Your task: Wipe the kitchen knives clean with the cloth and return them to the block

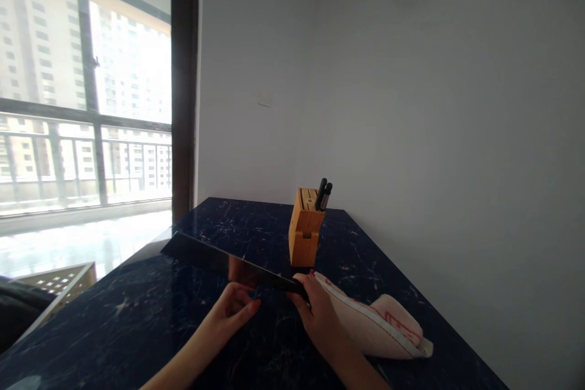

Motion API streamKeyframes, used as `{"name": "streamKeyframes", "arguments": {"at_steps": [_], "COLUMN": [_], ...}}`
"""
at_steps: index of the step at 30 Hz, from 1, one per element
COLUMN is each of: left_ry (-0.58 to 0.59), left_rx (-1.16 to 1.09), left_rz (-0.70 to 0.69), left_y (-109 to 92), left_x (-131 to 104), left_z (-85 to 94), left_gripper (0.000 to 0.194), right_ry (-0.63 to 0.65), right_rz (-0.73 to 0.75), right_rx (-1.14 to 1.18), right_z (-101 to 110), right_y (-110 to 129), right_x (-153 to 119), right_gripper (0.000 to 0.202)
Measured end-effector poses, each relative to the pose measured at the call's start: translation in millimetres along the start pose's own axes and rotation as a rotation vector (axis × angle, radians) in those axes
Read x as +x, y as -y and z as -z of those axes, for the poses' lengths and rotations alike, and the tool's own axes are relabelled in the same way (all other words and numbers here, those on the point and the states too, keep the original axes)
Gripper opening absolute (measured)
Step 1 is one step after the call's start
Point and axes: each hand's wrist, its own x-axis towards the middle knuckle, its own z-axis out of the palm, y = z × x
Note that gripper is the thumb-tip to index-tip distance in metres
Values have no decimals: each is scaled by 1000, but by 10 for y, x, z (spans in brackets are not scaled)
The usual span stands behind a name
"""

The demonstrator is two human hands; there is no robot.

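Observation:
A kitchen knife (228, 261) with a broad, dark, shiny blade slants across the middle of the view, its tip end to the far left. My right hand (315, 311) is closed around its black handle. Just below the blade is my left hand (235, 309), fingers loosely curled and thumb held apart, with nothing visible in it. The blade mirrors part of that hand; whether the fingertips touch the blade I cannot tell. Beyond my right hand stands a wooden knife block (305, 237) with black-handled tools (323, 194) in its right side.
A folded cream cloth (384, 326) with red markings lies beside my right hand on the dark blue marbled table (137, 317). A grey wall (434, 134) runs along the right. At the left are large windows (130, 73) and a perforated chair-like frame (64, 280).

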Motion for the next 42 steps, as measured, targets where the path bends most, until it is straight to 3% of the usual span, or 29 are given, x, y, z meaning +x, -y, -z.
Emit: {"name": "streamKeyframes", "arguments": {"at_steps": [3,7,14,20,27,34,39,42], "left_ry": [-119,-89,-68,-69,-150,-88,-89,-141], "left_rx": [-165,-323,-472,-569,-574,-611,-599,-552], "left_rz": [-31,-72,-21,48,106,130,114,122], "left_y": [-91,-195,-132,-271,-300,-155,-128,-154], "left_x": [-19,-46,-16,-45,-73,-25,-16,-29], "left_z": [24,62,174,179,187,214,234,243], "left_gripper": [51,59,53,43,32,27,23,26], "right_ry": [27,75,142,194,218,193,130,30], "right_rz": [-52,-124,-190,-246,-252,-207,-62,-5], "right_rx": [139,246,408,519,412,285,137,-32], "right_z": [-17,-18,-52,-81,-58,-18,12,16], "right_y": [27,57,40,-14,-48,-63,1,16], "right_x": [-8,-2,-35,-25,-33,-50,-66,-65], "right_gripper": [19,20,25,29,28,27,21,24]}}
